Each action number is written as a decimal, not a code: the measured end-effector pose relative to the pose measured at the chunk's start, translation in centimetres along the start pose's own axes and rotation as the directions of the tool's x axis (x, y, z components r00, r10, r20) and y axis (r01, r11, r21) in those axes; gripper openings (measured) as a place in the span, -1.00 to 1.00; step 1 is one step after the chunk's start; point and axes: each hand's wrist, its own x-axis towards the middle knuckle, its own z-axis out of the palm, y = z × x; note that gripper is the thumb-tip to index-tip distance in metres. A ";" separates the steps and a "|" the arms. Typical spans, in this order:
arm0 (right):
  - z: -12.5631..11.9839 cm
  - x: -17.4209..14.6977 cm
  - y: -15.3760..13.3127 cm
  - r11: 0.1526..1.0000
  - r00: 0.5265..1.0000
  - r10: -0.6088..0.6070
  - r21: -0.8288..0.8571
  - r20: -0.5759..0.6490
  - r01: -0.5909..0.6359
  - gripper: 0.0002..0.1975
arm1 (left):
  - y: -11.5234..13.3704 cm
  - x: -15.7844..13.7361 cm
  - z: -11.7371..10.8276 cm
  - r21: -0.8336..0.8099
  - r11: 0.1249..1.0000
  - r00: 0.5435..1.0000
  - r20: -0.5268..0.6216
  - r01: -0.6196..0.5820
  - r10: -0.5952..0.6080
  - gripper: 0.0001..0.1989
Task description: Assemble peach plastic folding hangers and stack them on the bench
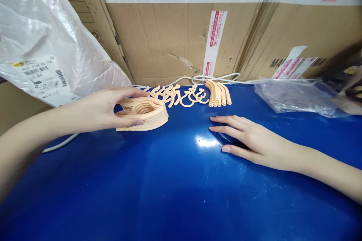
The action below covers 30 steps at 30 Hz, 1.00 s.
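On the left, my left hand point(124, 107) grips a stack of curved peach plastic pieces point(154, 120), thumb on the near side and fingers at the back. The stack rests on the blue table point(169, 180), and part of it is hidden behind the hand. Beyond it lie several peach plastic hooks point(188, 99), shaped like clothes-hanger hooks. To their right is a pile of curved peach plastic arms point(217, 94). My right hand point(249, 139) hovers over or rests on the table in front of that pile, fingers spread and holding nothing; I cannot tell if it touches the surface.
Large cardboard boxes point(169, 37) stand along the back edge. A white plastic bag point(56, 41) with a label leans in at the left. A white cable point(220, 78) runs along the back, and a clear plastic bag point(299, 98) lies at the right.
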 end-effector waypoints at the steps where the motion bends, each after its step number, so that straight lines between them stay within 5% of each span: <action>1: 0.0 0.0 0.0 1.000 1.000 -0.001 0.000 -0.002 0.001 -0.53 | 0.0 0.0 0.0 -0.001 1.000 1.000 0.004 0.005 -0.005 -0.22; 14: 0.0 0.0 -0.1 1.000 1.000 0.005 0.018 -0.009 -0.005 -0.53 | -0.3 -0.1 -0.3 0.003 1.000 0.995 0.100 0.018 -0.018 -0.21; 19: 0.0 0.0 -0.1 1.000 1.000 0.007 0.014 -0.009 -0.007 -0.52 | -1.4 -0.3 -1.6 0.011 0.999 0.999 -0.001 0.051 -0.051 -0.38; 26: 0.0 -0.1 -0.1 1.000 1.000 -0.002 0.007 -0.011 0.002 -0.52 | -2.9 -0.2 -3.0 0.055 0.982 0.984 -0.004 0.180 -0.180 -0.19; 30: -0.1 0.0 -0.1 1.000 1.000 0.002 0.012 -0.009 -0.002 -0.52 | -3.3 0.2 -2.7 0.107 0.983 0.988 -0.026 0.151 -0.149 -0.22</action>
